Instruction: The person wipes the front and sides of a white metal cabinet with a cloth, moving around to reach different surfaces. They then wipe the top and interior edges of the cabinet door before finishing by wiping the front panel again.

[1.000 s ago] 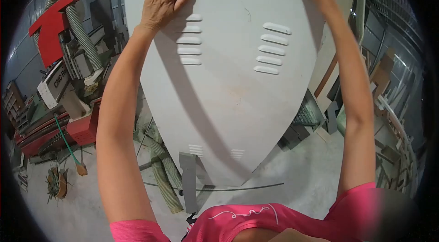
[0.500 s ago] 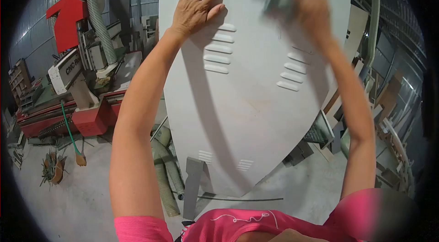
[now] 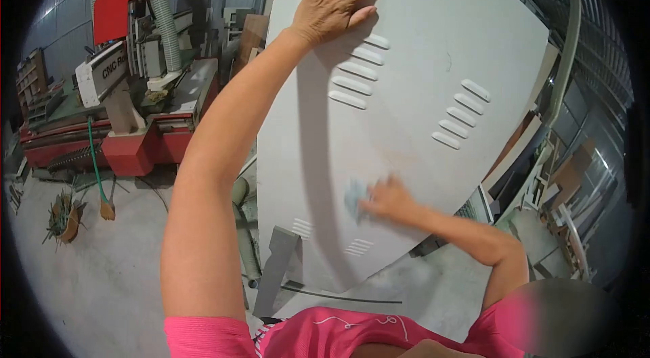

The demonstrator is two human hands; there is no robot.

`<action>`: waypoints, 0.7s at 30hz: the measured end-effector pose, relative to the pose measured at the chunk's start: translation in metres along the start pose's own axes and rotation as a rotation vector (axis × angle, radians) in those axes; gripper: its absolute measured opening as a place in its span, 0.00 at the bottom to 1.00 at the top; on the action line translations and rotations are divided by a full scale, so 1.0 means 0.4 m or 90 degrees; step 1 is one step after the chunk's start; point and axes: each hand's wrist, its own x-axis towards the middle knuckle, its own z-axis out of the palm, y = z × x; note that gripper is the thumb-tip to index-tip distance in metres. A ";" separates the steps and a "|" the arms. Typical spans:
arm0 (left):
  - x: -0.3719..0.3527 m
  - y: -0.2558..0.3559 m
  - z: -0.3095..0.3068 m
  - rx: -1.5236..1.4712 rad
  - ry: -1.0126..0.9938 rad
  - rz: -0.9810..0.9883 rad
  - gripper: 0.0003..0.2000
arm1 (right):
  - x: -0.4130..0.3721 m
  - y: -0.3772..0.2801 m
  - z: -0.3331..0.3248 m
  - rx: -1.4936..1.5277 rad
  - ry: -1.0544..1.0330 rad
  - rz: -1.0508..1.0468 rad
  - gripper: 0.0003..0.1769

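A large white panel [image 3: 406, 114] with raised louvre slots stands in front of me, narrowing toward the floor. Flat against its upper left lies my left hand [image 3: 340, 3], fingers spread, just above the left row of louvres [image 3: 357, 72]. My right hand [image 3: 393, 199], smeared by motion, is at the lower middle of the panel, closed on a light blue-grey cloth [image 3: 356, 199] that meets the panel's surface. The right row of louvres [image 3: 462, 114] sits above and right of that hand. A faint brownish smudge [image 3: 401, 155] shows just above it.
A red CNC machine [image 3: 128, 145] with ribbed hoses stands at left. Near it are a broom [image 3: 106, 208] and a basket of scraps [image 3: 66, 226]. A grey board [image 3: 276, 266] leans at the panel's lower left, beside a flexible duct [image 3: 246, 250]. Boards [image 3: 575, 172] are stacked at right.
My right hand has swept the cloth from the panel's upper right down to its lower middle. My left hand stays on the panel. The view has shifted, and the panel looks more tilted.
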 end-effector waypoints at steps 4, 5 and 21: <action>-0.006 -0.002 -0.001 -0.023 0.034 0.006 0.29 | 0.217 0.315 -0.394 -0.623 0.286 0.196 0.22; -0.006 -0.002 -0.001 -0.048 0.034 -0.003 0.28 | 0.241 0.391 -0.480 -0.523 0.388 0.244 0.22; -0.074 -0.056 -0.012 -0.020 0.000 -0.062 0.27 | 0.142 0.067 -0.115 -0.083 0.148 -0.007 0.18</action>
